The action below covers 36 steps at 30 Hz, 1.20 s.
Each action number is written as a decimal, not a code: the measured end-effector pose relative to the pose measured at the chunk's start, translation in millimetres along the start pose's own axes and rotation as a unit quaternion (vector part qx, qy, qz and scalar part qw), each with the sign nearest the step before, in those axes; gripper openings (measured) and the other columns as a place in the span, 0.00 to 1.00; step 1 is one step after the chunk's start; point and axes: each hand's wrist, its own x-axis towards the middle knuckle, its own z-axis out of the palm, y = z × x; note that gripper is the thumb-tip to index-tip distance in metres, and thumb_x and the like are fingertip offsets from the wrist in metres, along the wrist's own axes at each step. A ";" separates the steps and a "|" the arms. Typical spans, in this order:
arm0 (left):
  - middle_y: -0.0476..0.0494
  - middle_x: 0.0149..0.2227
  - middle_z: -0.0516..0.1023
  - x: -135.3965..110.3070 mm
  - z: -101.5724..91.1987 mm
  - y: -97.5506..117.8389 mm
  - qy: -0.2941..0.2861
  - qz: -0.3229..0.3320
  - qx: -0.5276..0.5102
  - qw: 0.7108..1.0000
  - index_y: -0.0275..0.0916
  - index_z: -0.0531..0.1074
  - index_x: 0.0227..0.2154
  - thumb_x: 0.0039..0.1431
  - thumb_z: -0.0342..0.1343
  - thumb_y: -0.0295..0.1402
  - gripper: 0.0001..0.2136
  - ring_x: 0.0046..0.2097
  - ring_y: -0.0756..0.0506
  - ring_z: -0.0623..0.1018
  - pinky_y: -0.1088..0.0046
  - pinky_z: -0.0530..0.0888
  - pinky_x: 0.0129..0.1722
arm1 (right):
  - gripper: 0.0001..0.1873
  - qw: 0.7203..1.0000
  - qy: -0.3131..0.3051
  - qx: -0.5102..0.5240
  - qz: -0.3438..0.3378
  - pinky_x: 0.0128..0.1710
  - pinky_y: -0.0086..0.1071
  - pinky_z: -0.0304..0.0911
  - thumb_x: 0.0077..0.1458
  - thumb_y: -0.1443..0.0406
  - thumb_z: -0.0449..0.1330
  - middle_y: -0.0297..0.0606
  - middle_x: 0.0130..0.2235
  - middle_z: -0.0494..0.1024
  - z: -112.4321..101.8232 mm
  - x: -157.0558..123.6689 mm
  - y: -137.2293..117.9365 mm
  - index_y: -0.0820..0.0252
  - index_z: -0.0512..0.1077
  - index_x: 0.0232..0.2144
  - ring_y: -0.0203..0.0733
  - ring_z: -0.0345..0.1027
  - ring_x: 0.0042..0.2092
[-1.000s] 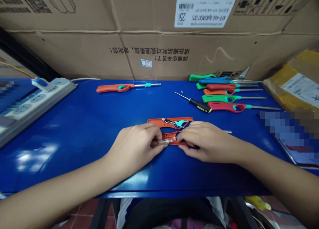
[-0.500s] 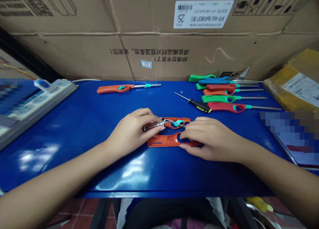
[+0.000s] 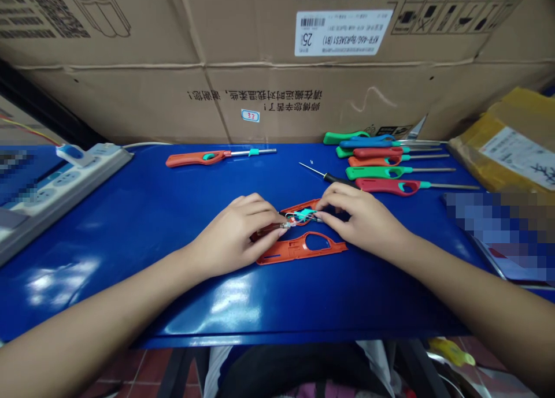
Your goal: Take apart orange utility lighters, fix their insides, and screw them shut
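Blue surface: glossy and flat, the surface [image 3: 338, 311] carries bright reflections at its left and near its front edge.
Orange shells: one lighter shell half [image 3: 288, 250] lies open-side up at mid-surface; the other shell half [image 3: 314, 204] lies just beyond, a teal trigger [image 3: 306, 214] and thin pale wires on it.
Left hand: the left hand [image 3: 238, 233] has its grip closed, thumb against fingers, on a brown fuel tank [image 3: 263, 231], over the nearer shell's left end.
Right hand: the right hand [image 3: 359, 216] has its grip nearly closed beside the trigger; whether it pinches a part, I cannot tell.
Far side, left: an assembled orange lighter [image 3: 195, 157], lying alone.
Far side, right: a group of colored lighters [image 3: 373, 173], green, blue, red and orange, tubes pointing right; a black-handled screwdriver [image 3: 333, 178] lies just left.
Left edge: a white power strip [image 3: 87, 174] with a plug [image 3: 74, 154] in it.
Right edge: a tape-wrapped parcel [image 3: 489, 123].
Back: a cardboard box [image 3: 143, 103], its print and label [image 3: 342, 33] upside down.
Below: a red tiled floor [image 3: 141, 368].
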 end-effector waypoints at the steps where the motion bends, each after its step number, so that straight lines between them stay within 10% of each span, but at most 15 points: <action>1: 0.44 0.42 0.80 -0.1 -0.6 0.4 -0.007 -0.002 0.004 1.000 0.39 0.78 0.45 0.68 0.55 0.33 0.09 0.44 0.45 0.75 0.65 0.70 0.47 | 0.03 1.000 0.003 0.014 0.007 0.32 0.32 0.63 0.61 0.66 0.62 0.37 0.39 0.75 1.1 0.0 0.5 0.58 0.76 0.36 0.38 0.69 0.36; 15: 0.43 0.41 0.77 -2.8 -3.0 3.7 -0.039 0.028 0.047 0.998 0.39 0.76 0.49 0.72 0.49 0.34 0.12 0.43 0.44 0.73 0.65 0.68 0.44 | 0.04 0.993 0.112 -0.023 0.000 0.32 0.34 0.61 0.58 0.70 0.59 0.35 0.33 0.72 -23.8 0.2 -5.3 0.58 0.70 0.30 0.37 0.64 0.30; 23: 0.43 0.43 0.77 -2.3 -1.9 1.0 -0.025 -0.001 0.050 0.998 0.39 0.78 0.42 0.71 0.51 0.33 0.11 0.44 0.44 0.73 0.65 0.69 0.45 | 0.04 0.996 0.042 -0.065 0.047 0.32 0.34 0.59 0.51 0.70 0.60 0.34 0.32 0.71 -28.1 -3.1 -2.6 0.57 0.68 0.28 0.39 0.64 0.32; 36: 0.42 0.42 0.75 0.1 1.4 2.5 0.016 -0.056 -0.001 0.998 0.38 0.73 0.39 0.66 0.57 0.38 0.08 0.44 0.43 0.73 0.62 0.71 0.47 | 0.05 0.991 -0.082 -0.031 -0.102 0.45 0.40 0.57 0.65 0.62 0.58 0.38 0.40 0.75 -4.3 -5.5 -15.7 0.57 0.72 0.38 0.43 0.66 0.43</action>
